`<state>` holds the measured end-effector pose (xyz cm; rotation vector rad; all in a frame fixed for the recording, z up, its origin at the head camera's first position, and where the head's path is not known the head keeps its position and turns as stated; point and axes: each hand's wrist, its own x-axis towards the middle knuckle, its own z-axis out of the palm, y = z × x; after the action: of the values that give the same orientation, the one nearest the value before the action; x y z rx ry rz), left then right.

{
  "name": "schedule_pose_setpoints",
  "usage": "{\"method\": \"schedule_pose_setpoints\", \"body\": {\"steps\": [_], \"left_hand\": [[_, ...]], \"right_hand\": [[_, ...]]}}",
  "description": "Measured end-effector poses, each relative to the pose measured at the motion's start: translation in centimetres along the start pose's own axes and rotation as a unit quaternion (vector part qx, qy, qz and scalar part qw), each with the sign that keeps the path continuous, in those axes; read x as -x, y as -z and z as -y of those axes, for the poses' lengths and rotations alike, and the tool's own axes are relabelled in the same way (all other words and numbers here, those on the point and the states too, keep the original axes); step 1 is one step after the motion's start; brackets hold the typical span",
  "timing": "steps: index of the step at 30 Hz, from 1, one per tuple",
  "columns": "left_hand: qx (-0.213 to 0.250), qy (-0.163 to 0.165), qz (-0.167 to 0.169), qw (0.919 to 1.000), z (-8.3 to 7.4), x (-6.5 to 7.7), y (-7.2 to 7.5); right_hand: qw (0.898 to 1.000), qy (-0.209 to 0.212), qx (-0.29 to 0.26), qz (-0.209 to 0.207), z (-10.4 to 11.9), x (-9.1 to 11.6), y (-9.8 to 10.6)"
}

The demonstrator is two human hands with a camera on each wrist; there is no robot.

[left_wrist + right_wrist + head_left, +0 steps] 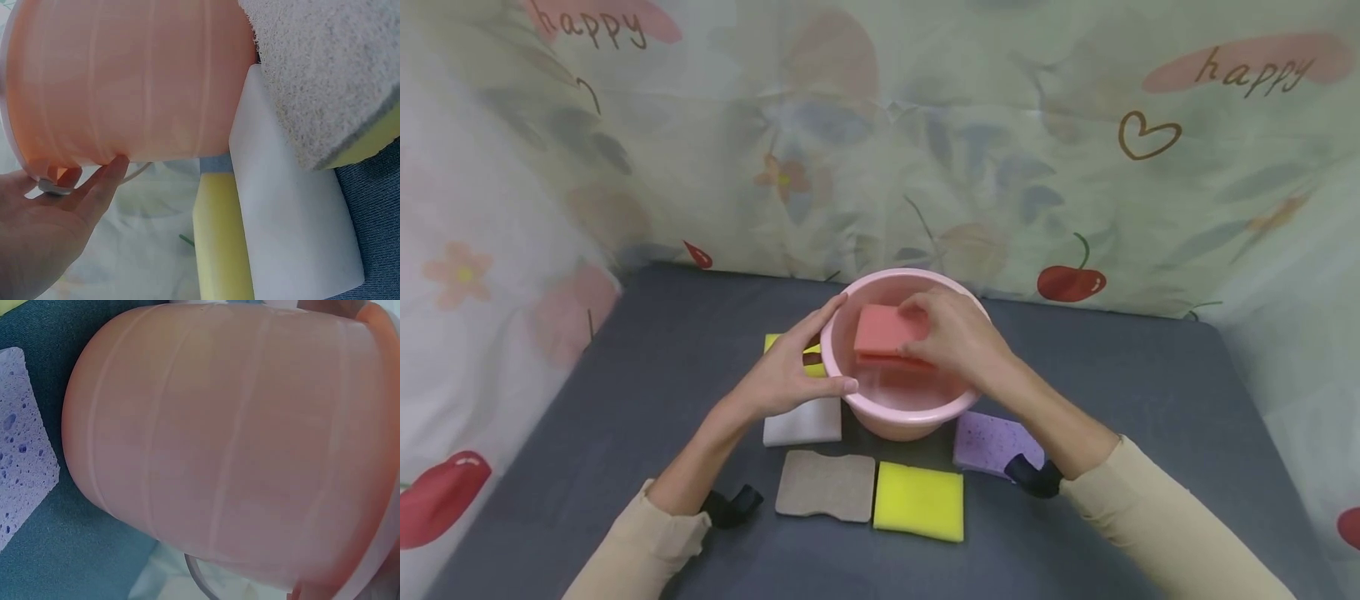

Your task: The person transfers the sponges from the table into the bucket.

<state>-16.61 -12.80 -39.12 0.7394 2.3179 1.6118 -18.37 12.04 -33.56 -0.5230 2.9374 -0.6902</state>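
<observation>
Here's the right hand (958,333), pinching the coral sponge (887,329) between thumb and fingers, inside the pink bucket (906,415), below its rim! And the left hand (786,371) grips that bucket at its left edge, thumb at the rim, fingers against the outer wall. Just beside it, partly hidden, 1 yellow sponge (215,244) next to a white sponge (805,423). In front, a beige scouring pad (825,487) lies beside another yellow block (919,502); right of them, a speckled purple sponge (996,442), all on the dark table (662,375).
</observation>
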Motion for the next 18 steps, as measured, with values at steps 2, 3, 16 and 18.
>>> {"method": "schedule_pose_setpoints", "body": {"steps": [2,3,16,18], "left_hand": [[-0.003,0.001,-0.001,1.0000,0.05,-0.02,-0.03],[-0.005,0.002,-0.002,1.0000,0.08,-0.03,-0.05],[-0.001,-0.002,-0.003,1.0000,0.08,-0.02,-0.08],[-0.001,-0.003,-0.004,1.0000,0.12,-0.01,-0.09]], "right_hand": [[1.000,0.001,0.003,0.000,0.00,-0.03,-0.10],[1.000,0.001,0.004,0.000,-0.02,-0.04,-0.16],[1.000,-0.013,0.020,0.013,0.06,0.00,-0.43],[1.000,-0.015,0.012,0.013,0.06,0.07,-0.42]]}}
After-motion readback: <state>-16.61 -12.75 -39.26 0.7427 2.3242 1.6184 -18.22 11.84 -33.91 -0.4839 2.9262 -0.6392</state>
